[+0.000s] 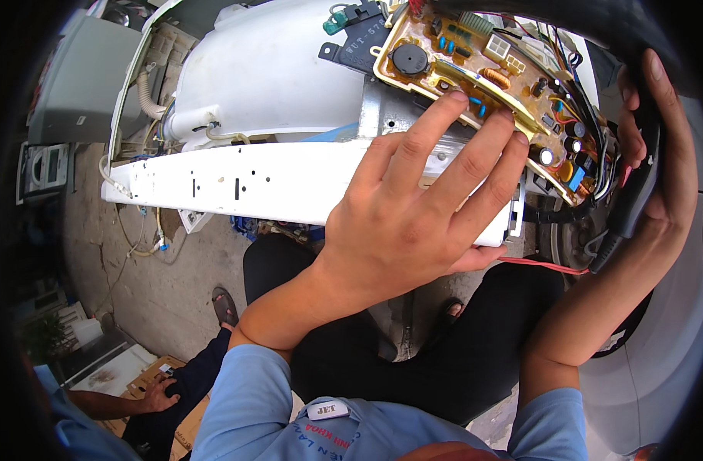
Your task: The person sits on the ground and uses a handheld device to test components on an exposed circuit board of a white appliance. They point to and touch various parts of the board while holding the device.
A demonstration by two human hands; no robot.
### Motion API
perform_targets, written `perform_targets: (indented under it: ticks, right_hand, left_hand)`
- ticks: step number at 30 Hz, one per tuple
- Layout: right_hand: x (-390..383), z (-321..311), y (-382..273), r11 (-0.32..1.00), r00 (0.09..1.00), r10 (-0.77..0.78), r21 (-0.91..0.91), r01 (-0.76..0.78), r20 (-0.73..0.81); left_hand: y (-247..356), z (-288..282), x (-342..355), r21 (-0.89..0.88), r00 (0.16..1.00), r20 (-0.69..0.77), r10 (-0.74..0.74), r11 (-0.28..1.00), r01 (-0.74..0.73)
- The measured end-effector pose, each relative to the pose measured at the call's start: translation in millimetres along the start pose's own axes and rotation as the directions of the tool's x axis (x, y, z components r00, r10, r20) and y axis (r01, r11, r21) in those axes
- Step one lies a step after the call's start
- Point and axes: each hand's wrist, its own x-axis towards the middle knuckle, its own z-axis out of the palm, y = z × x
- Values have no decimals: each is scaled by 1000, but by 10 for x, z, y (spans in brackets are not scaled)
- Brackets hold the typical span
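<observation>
A yellowish circuit board in a pale tray [413,84] lies tilted at the upper right, with capacitors, a copper coil and a round black part on it. My left hand [413,203] reaches over a long white metal panel [267,184], fingers stretched and spread, fingertips touching the board's near edge. On the right, my right hand [666,146] is wrapped round the handle of a black corded tool [637,203], shaped like a hair dryer or heat gun. Its dark upper body reaches over the board's far side; the nozzle is not clearly visible. A red cord runs from the handle's lower end.
A white plastic tub [267,69] with hoses lies behind the panel. A black bracket [359,42] sits beside the board, bundled wires [589,115] at its right. At lower left, another person's hand [159,396] rests near their knee. A grey casing [643,369] stands right.
</observation>
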Motion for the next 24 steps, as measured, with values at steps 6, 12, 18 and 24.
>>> perform_targets:
  ticks: [6,12,18,24]
  right_hand:
    - [-10,57,7,1000,998,-21,9,21,-62]
    - [-83,76,52,998,999,47,-52,-47,0]
    - [-60,-263,258,999,998,42,-23,-42,-38]
    - [-55,-112,208,999,998,32,-26,-33,-57]
  left_hand:
    - [-6,8,6,30,1000,-14,8,1000,-8]
    - [-19,41,6,29,999,-29,20,999,-19]
    - [-22,25,18,38,999,-13,37,999,-36]
    - [-24,20,23,36,999,-4,36,999,-36]
